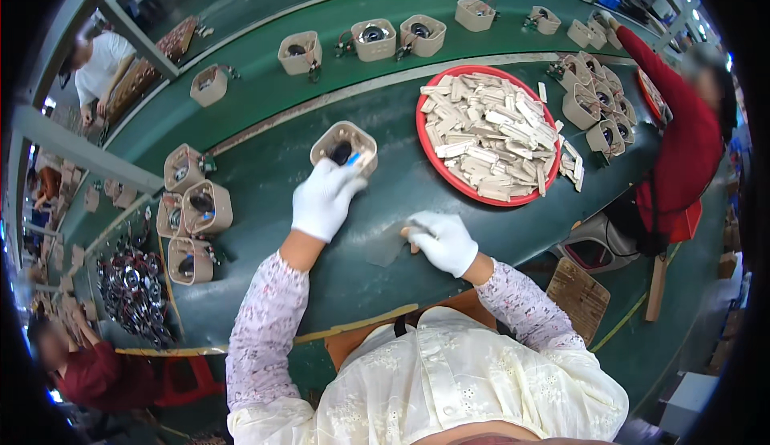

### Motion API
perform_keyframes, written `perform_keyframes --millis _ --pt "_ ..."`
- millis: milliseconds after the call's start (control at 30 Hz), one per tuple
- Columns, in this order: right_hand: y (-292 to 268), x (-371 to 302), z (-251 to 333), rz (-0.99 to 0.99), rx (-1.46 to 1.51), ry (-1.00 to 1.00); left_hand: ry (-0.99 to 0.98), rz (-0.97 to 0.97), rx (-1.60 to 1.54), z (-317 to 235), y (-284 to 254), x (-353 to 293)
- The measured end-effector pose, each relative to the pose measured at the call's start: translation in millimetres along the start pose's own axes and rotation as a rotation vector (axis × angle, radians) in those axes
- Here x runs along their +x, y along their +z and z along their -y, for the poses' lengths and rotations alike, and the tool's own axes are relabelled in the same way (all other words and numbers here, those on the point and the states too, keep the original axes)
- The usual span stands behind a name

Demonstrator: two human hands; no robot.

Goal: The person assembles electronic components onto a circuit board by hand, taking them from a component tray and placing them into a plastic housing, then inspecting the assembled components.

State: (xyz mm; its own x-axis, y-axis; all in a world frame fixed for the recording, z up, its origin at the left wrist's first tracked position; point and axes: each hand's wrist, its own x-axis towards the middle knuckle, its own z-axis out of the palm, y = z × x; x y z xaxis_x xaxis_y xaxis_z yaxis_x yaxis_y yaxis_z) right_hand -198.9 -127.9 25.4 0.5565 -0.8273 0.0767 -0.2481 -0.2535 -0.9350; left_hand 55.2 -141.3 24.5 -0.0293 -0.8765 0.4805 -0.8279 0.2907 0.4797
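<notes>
Your gloved left hand (325, 199) is holding a beige, rounded-square housing (366, 140) beyond its palm, a dark round part (341, 153) showing inside; your right hand (443, 241) is resting half-curled, its contents unclear.

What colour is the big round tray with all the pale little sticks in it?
The big round tray is bright red, seen best in the head view.

White gloves (325, 199), a red tray (423, 132) and a green desk (261, 296).
The box (322, 150) is tan, with black and a bit of blue inside. The strips (489, 136) are creamy white. The sleeves (269, 316) are pale with little pink and dark specks, and the shirt (433, 381) is pale yellow with flowers on it.
</notes>
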Motion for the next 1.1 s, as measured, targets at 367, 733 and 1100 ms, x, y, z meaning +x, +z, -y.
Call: perform_keyframes --millis 367,733,1100 --pt "2.1 4.8 -15.3 0.051 -0.190 -0.172 -0.101 -0.070 0.082 49.9 104.5 195.2" --pt "1.9 7.7 -17.3 0.117 -0.280 -0.250 0.018 -0.137 0.255 50.0 176.8 289.1" --pt "-0.6 4.8 -29.9 0.120 -0.230 -0.240 -0.004 0.184 0.202 -50.1 250.0 344.0"
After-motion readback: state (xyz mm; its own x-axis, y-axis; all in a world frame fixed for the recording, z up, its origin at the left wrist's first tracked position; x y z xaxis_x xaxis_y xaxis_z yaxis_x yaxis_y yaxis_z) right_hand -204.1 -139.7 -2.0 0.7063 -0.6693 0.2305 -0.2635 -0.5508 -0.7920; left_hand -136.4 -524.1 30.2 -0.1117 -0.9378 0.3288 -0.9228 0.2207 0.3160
